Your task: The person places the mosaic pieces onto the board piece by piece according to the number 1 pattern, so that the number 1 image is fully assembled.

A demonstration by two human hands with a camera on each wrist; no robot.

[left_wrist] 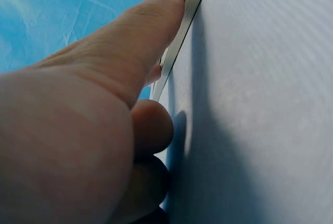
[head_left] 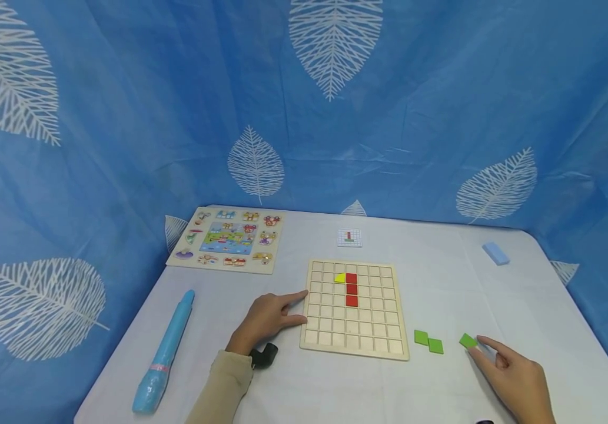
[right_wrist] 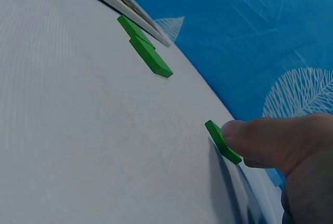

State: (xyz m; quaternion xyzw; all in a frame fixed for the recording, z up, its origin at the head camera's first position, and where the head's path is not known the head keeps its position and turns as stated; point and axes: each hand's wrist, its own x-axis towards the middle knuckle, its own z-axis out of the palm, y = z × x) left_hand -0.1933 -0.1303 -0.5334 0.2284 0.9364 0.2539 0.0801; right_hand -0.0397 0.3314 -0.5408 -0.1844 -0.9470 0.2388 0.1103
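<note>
White table (head_left: 441, 388) carries a wooden grid board (head_left: 355, 308), three green tiles (head_left: 428, 341), animal puzzle board (head_left: 226, 238), blue pen-like tube (head_left: 166, 353), small card (head_left: 349, 237), blue block (head_left: 495, 253), possibly an eraser.

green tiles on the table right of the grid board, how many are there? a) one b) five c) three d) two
c: two green tiles lie touching at a corner beside the wooden grid board, and a third green tile lies apart, touched by the right hand's fingertip.
</note>
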